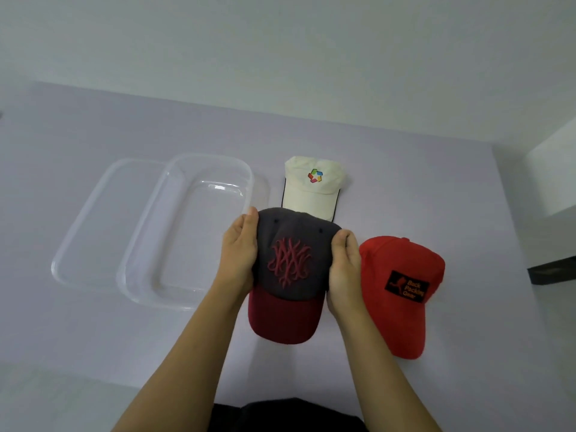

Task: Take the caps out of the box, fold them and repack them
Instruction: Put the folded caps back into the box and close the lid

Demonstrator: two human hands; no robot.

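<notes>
Cap [290, 275] between left grip [238, 257], right grip [344, 275]

- Plain indoor room; home or office, cannot tell.
- Bare white wall [280, 42] behind a smooth pale lilac table [405, 182].
- White boxy furniture [554, 182] at the right edge, only partly in view.
- Props laid out on the table like a tidy-up setup: clear plastic box [134, 244], lid [81, 229], grey cap [290, 244], red cap [402, 260], cream cap [307, 194].
</notes>
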